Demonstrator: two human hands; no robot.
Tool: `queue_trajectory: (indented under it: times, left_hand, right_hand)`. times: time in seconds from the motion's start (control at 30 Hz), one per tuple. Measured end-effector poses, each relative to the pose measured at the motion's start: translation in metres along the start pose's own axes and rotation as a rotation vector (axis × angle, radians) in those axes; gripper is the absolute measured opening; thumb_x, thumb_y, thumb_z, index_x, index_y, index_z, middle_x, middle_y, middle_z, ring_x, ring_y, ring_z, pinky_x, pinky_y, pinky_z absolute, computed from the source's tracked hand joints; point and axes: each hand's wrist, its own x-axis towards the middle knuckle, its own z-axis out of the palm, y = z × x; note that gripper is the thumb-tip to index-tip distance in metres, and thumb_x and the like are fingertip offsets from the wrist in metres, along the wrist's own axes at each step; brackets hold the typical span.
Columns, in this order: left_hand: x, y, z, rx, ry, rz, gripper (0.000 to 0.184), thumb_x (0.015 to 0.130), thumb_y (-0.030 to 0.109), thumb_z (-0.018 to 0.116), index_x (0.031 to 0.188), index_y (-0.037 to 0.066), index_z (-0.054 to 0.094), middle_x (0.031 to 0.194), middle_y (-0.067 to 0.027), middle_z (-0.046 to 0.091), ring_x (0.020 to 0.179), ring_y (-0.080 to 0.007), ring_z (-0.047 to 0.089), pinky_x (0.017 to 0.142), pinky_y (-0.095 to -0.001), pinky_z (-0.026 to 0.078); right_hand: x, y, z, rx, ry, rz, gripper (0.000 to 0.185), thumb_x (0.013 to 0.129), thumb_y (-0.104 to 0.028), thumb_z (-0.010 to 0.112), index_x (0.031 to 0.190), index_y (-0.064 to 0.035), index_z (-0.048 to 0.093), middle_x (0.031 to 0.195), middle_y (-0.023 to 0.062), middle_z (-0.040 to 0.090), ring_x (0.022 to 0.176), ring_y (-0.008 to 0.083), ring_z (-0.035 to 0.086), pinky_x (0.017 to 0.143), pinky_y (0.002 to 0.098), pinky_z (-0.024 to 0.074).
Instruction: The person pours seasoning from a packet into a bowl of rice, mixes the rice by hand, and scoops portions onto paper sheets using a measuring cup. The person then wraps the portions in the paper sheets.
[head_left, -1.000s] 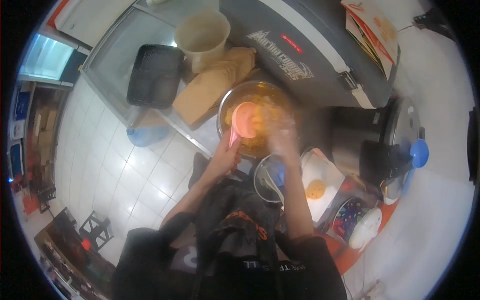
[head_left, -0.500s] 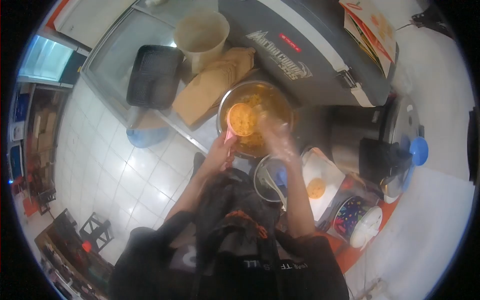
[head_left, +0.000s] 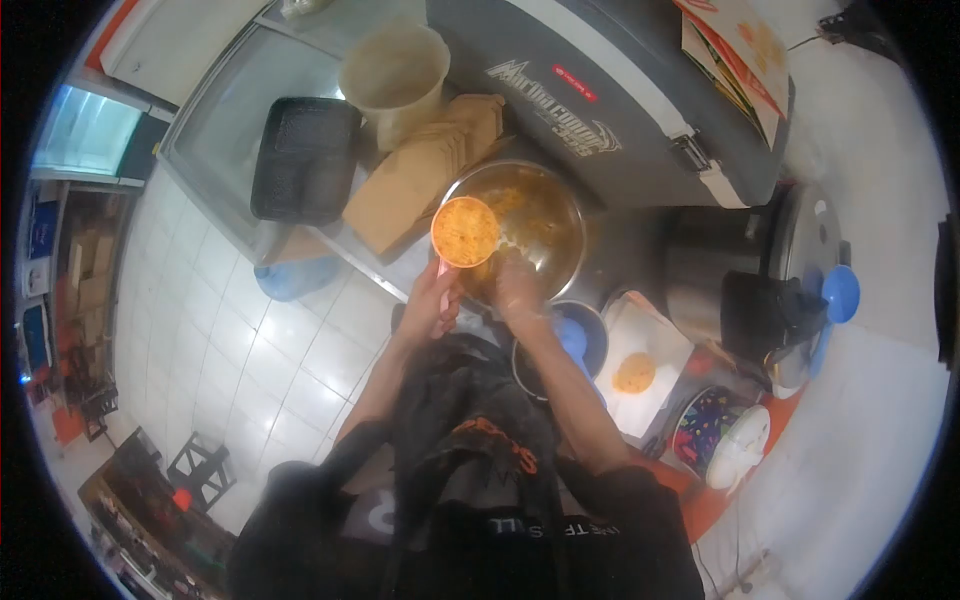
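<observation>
Steel mixing bowl (head_left: 560, 235) taken as reference point. Left hand (head_left: 432, 305) is closed around the pink handle of a measuring scoop (head_left: 444, 271), held over the bowl's left edge; the scoop is filled to about its rim with orange-yellow grains (head_left: 465, 231), cooked rice by appearance. Right hand (head_left: 520, 290) is above the bowl's near rim, fingers curled and blurred; cannot tell whether it grips anything. Thin orange residue (head_left: 517, 200) lies scattered inside the bowl. Directly beyond the bowl: grey cooler box (head_left: 610, 90). Left of it and slightly beyond: stack of brown cardboard pieces (head_left: 405, 195), with a translucent jug (head_left: 393, 75) behind and a black tray (head_left: 303, 165) further left. Near side, to the right: smaller bowl (head_left: 597, 330) containing a blue utensil (head_left: 572, 338), partly covered by the right forearm; just beside it, white paper (head_left: 660, 340) bearing a flat round orange patch (head_left: 634, 373). Well right of the bowl: large metal pot (head_left: 705, 250).
</observation>
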Motion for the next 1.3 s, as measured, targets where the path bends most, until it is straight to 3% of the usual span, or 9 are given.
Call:
queue_trajectory:
  times: [0.3, 0.43, 0.53, 0.6, 0.77, 0.97, 1.07, 1.17, 1.3]
  left_hand:
    - [0.002, 0.007, 0.000, 0.007, -0.032, 0.004, 0.023, 0.107, 0.024, 0.046, 0.129, 0.015, 0.044, 0.074, 0.0004, 0.046, 0.042, -0.0066, 0.037, 0.034, -0.0221, 0.030]
    - [-0.002, 0.009, -0.001, 0.006, -0.018, 0.012, 0.022, 0.107, 0.023, 0.046, 0.127, 0.014, 0.045, 0.074, 0.0008, 0.046, 0.043, -0.0063, 0.037, 0.035, -0.0224, 0.030]
    - [-0.003, 0.008, 0.004, 0.032, -0.007, -0.006, 0.020, 0.107, 0.023, 0.047, 0.125, 0.014, 0.046, 0.073, 0.0016, 0.046, 0.043, -0.0062, 0.037, 0.035, -0.0229, 0.030]
    - [-0.001, 0.005, 0.006, 0.061, -0.001, -0.018, 0.019, 0.107, 0.022, 0.047, 0.123, 0.014, 0.047, 0.072, 0.0020, 0.046, 0.043, -0.0063, 0.037, 0.035, -0.0231, 0.030]
    - [0.001, -0.006, 0.018, 0.142, 0.018, -0.122, 0.027, 0.105, 0.022, 0.049, 0.131, 0.016, 0.046, 0.073, 0.0016, 0.045, 0.045, -0.0076, 0.038, 0.035, -0.0244, 0.031]
    - [0.002, -0.010, 0.018, 0.138, 0.050, -0.129, 0.026, 0.104, 0.021, 0.049, 0.129, 0.016, 0.048, 0.073, 0.0021, 0.046, 0.044, -0.0060, 0.036, 0.035, -0.0229, 0.030]
    - [-0.009, 0.012, 0.022, 0.133, 0.034, -0.123, 0.023, 0.104, 0.021, 0.049, 0.127, 0.017, 0.050, 0.073, 0.0031, 0.046, 0.044, -0.0047, 0.035, 0.035, -0.0222, 0.029]
    - [-0.013, 0.028, 0.021, 0.101, 0.015, -0.092, 0.021, 0.103, 0.022, 0.051, 0.123, 0.016, 0.051, 0.073, 0.0039, 0.046, 0.044, -0.0040, 0.035, 0.034, -0.0224, 0.027]
    - [-0.004, 0.037, 0.016, 0.122, 0.026, -0.047, 0.018, 0.103, 0.021, 0.051, 0.119, 0.013, 0.051, 0.071, 0.0032, 0.046, 0.041, -0.0053, 0.035, 0.032, -0.0234, 0.026]
  right_hand:
    - [0.015, 0.036, 0.027, 0.033, -0.331, 0.045, 0.020, 0.083, -0.012, 0.062, 0.096, 0.0008, 0.070, 0.095, 0.0255, 0.068, 0.092, 0.0380, 0.069, 0.080, 0.0443, 0.0543]
    - [0.016, 0.049, -0.024, 0.622, -0.474, 0.210, 0.043, 0.079, -0.029, 0.079, 0.109, 0.0003, 0.070, 0.089, 0.0160, 0.071, 0.087, 0.0261, 0.069, 0.078, 0.0361, 0.0538]
    - [0.011, 0.004, -0.114, 0.824, -0.470, 0.592, 0.039, 0.086, -0.032, 0.077, 0.109, -0.0017, 0.069, 0.089, 0.0121, 0.069, 0.087, 0.0218, 0.065, 0.082, 0.0347, 0.0525]
    - [0.003, -0.020, -0.124, 0.986, -0.030, 0.583, 0.039, 0.093, -0.033, 0.070, 0.116, -0.0015, 0.068, 0.101, 0.0159, 0.070, 0.093, 0.0280, 0.067, 0.089, 0.0379, 0.0516]
    - [-0.003, -0.042, -0.082, 0.376, 0.155, 0.045, 0.045, 0.098, -0.022, 0.055, 0.136, 0.0017, 0.055, 0.113, 0.0296, 0.066, 0.105, 0.0435, 0.064, 0.096, 0.0480, 0.0493]
    - [-0.006, -0.035, -0.054, 0.330, -0.201, 0.007, 0.044, 0.101, -0.030, 0.049, 0.126, 0.0054, 0.059, 0.103, 0.0286, 0.068, 0.089, 0.0417, 0.067, 0.081, 0.0490, 0.0533]
    - [0.000, -0.006, -0.068, 0.151, 0.238, -0.454, 0.048, 0.101, -0.037, 0.047, 0.103, 0.0059, 0.068, 0.092, 0.0290, 0.069, 0.080, 0.0421, 0.067, 0.076, 0.0495, 0.0523]
    - [0.025, -0.002, -0.096, 0.666, 0.011, 0.596, 0.046, 0.096, -0.040, 0.053, 0.093, 0.0026, 0.071, 0.085, 0.0268, 0.070, 0.077, 0.0409, 0.068, 0.075, 0.0483, 0.0529]
    - [0.064, 0.030, -0.023, 0.099, -0.161, 0.101, 0.036, 0.086, -0.036, 0.065, 0.101, -0.0039, 0.072, 0.090, 0.0213, 0.072, 0.084, 0.0400, 0.069, 0.081, 0.0476, 0.0549]
